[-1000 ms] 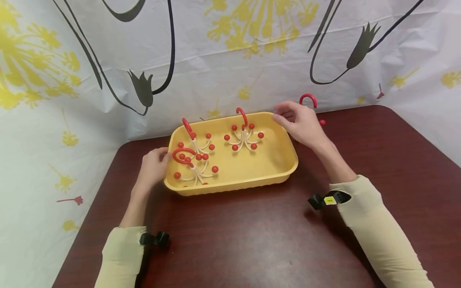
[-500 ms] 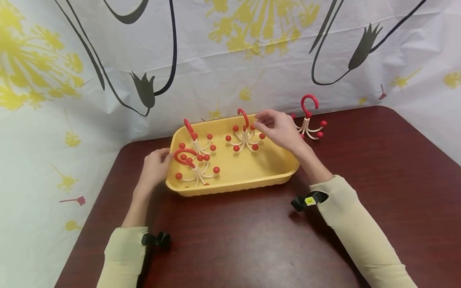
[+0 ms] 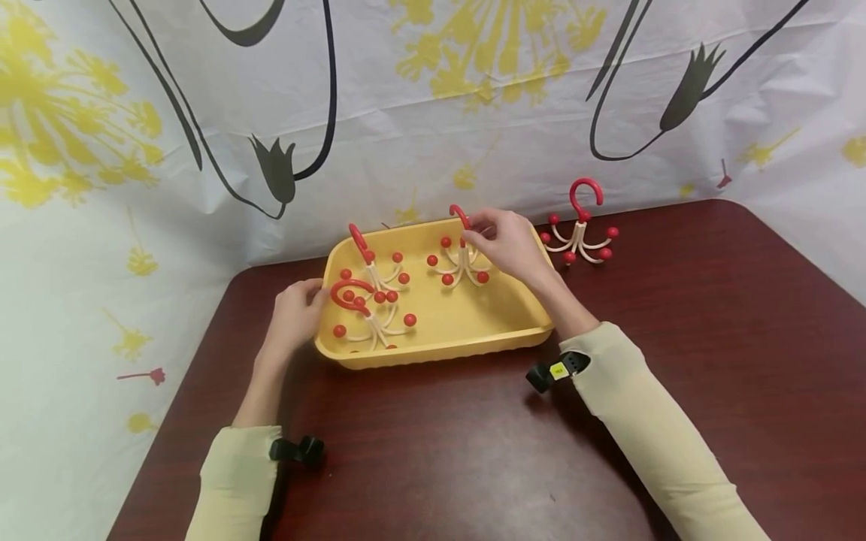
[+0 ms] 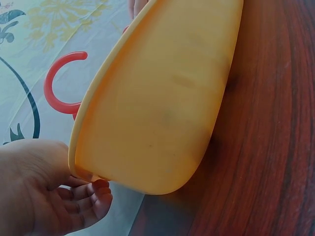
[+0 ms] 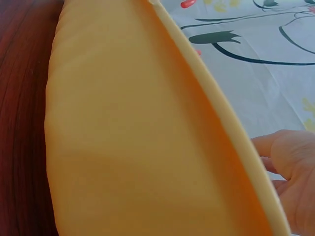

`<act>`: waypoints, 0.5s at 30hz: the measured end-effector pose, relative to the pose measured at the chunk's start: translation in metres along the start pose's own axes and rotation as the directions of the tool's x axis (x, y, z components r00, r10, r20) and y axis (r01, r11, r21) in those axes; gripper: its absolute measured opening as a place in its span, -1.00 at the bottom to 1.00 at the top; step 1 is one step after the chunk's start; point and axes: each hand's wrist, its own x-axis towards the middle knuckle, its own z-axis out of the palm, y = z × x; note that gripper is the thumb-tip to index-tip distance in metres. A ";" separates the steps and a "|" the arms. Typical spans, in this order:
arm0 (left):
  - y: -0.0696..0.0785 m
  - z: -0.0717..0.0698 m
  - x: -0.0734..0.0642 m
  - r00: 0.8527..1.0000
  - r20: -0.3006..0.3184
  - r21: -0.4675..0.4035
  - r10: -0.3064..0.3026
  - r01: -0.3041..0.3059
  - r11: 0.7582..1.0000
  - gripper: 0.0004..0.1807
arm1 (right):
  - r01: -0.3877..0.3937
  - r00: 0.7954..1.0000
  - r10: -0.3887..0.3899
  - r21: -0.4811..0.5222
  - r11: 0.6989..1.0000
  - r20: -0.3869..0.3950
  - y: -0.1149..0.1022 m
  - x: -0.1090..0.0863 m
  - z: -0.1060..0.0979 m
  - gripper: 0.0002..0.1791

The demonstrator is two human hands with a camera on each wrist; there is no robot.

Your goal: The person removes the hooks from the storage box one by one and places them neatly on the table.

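Observation:
A yellow plastic tray (image 3: pixel 440 351) holds three hook hangers, each with a red hook on top and cream arms tipped with red balls. My left hand (image 3: pixel 295 312) grips the tray's left rim, fingertips curled under it in the left wrist view. Over the tray's back right part, my right hand (image 3: pixel 504 244) pinches the red hook of the upright hanger (image 3: pixel 463 263) between thumb and forefinger. Two more hangers, the back left one (image 3: pixel 372 274) and the front left one (image 3: pixel 374 327), stand close together. In the right wrist view the tray wall hides the right fingertips.
Another hook hanger (image 3: pixel 578 233) stands on the dark red-brown table (image 3: pixel 433 451) just right of the tray. Behind the table hangs a white sheet (image 3: pixel 406 135) printed with yellow and grey flowers.
My right hand has moved left from beside the tray's right end to the upright hanger's hook, uncovering the hanger on the table. The left hand stays at the rim.

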 end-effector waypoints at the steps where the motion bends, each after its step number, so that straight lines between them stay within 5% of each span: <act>1: 0.000 0.000 0.000 1.000 0.000 0.001 -0.001 0.001 1.000 -0.60 | -0.001 1.000 0.001 0.000 1.000 -0.001 0.000 0.000 0.000 -0.79; 15: 0.001 0.000 0.000 1.000 0.001 0.008 -0.001 0.001 1.000 -0.59 | 0.021 0.998 -0.021 0.001 1.000 -0.066 -0.002 -0.003 -0.003 -0.83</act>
